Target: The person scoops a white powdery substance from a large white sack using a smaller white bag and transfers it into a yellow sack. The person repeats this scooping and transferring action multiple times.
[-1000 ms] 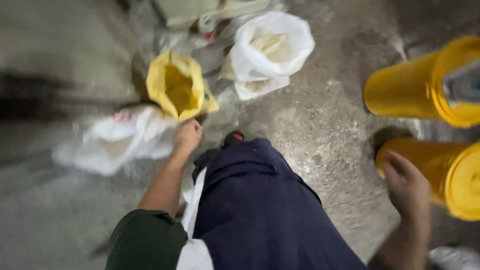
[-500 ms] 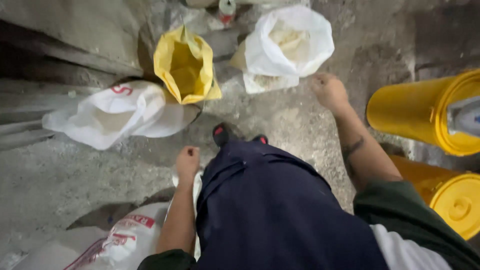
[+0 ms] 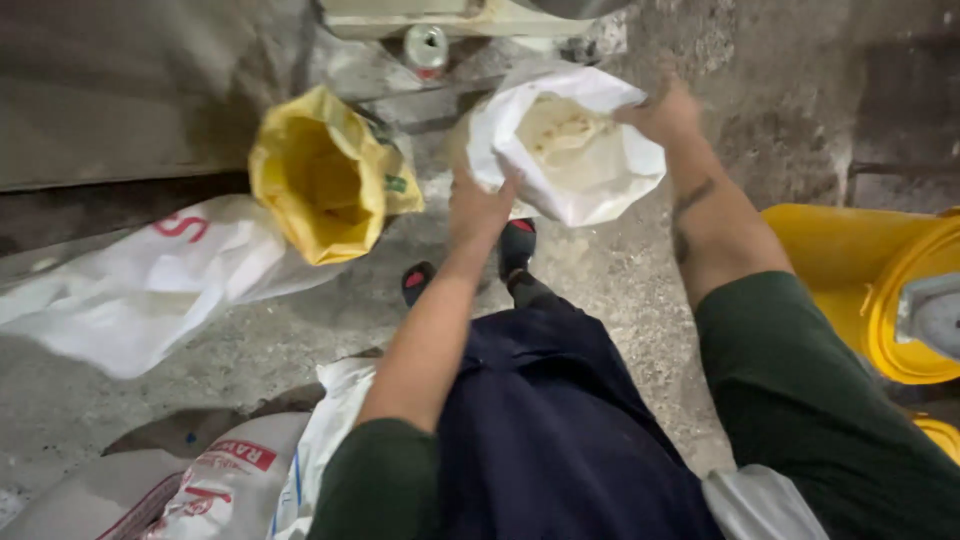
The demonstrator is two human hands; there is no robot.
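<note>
Open yellow sack beside flat white sack; yellow drums at right.

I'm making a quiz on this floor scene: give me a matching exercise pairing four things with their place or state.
Things:
1. white sack
2. yellow sack
3. flat white bag
4. yellow drum

Places or states:
A. lying on its side at the right edge
B. gripped at its open rim by the left hand and right hand
C. standing open, untouched
D. lying limp on the floor at the left

Pairs: 1-B, 2-C, 3-D, 4-A
</note>
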